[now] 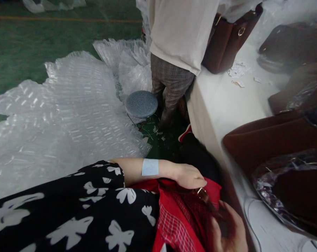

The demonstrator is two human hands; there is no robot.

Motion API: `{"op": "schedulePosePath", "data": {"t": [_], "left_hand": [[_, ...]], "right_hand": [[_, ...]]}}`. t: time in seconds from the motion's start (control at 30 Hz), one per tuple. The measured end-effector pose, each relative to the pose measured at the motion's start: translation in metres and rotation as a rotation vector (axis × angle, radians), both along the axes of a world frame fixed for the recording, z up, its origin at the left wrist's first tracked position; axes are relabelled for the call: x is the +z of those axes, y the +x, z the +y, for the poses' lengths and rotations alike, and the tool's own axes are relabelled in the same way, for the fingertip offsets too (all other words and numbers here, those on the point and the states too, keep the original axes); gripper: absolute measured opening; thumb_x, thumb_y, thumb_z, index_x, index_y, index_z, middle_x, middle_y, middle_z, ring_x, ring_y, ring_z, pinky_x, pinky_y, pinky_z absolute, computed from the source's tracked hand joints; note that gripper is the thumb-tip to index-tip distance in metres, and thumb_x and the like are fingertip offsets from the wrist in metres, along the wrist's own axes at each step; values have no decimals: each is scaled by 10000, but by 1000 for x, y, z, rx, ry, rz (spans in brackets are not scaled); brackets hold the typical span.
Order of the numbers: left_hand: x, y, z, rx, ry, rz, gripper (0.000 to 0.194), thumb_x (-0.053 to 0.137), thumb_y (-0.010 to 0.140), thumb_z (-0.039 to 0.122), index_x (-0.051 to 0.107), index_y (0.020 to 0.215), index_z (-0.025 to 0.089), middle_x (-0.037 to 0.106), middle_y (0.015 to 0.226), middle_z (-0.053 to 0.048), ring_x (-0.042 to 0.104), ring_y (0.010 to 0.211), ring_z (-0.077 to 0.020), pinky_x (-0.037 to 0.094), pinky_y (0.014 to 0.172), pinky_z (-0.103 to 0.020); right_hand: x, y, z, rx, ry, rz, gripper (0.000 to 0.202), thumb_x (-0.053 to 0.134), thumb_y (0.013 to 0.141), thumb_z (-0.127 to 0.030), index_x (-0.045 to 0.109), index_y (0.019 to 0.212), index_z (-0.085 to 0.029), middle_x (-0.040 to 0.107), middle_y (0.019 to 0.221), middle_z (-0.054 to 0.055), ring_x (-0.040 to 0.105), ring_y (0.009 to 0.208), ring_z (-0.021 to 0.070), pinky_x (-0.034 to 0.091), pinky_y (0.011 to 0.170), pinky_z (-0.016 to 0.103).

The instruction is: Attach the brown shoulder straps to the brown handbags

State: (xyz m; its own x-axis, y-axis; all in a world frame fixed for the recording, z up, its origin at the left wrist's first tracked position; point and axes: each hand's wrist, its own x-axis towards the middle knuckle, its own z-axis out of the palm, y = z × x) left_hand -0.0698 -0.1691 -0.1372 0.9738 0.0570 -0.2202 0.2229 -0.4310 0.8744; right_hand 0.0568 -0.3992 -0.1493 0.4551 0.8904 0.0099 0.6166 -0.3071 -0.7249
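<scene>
My left hand [191, 176] is closed around a thin brown leather strap [212, 206] with a gold-coloured buckle [201, 192], just above my lap. From there the strap runs down to my right hand [230, 225], whose thumb and fingers curl around its other part near the table's edge; this hand is somewhat blurred. Below the strap lies my red checked apron [174, 224]. On the table to the right, closest to my right hand, is a brown handbag [253, 140] with clear plastic wrap [264, 178] by it.
A person in a pale top [181, 31] stands ahead at the white table [213, 98]. Beside that person is a round grey stool [141, 104]. Air-cushion wrap [76, 101] covers the floor at left. Another brown bag [221, 45] and paper tags [238, 68] are at the table's far end.
</scene>
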Motion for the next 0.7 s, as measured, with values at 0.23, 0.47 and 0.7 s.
{"op": "schedulePosePath", "data": {"t": [0.23,0.47,0.7], "left_hand": [[2,-11,11,251,132,64,370,375,967,297,653,753,178,707,865,-36,627,830,-176,463,781,-285],[3,-24,21,721,187,-166,442,315,996,293,517,623,168,582,623,-4,548,639,-105,408,684,-229],[-18,-10,-9,458,95,-26,357,409,972,422,613,826,168,645,762,-15,587,694,-133,409,627,-230]], "right_hand": [[-29,-15,72,32,-18,1,451,621,800,-652,630,833,-202,701,857,77,656,722,216,489,628,302],[-37,10,79,-300,39,646,450,671,795,-582,644,948,-160,666,773,18,526,573,118,442,561,240],[-43,12,75,-273,50,840,425,689,803,-529,649,1016,-164,612,743,-5,481,589,112,405,562,233]]}}
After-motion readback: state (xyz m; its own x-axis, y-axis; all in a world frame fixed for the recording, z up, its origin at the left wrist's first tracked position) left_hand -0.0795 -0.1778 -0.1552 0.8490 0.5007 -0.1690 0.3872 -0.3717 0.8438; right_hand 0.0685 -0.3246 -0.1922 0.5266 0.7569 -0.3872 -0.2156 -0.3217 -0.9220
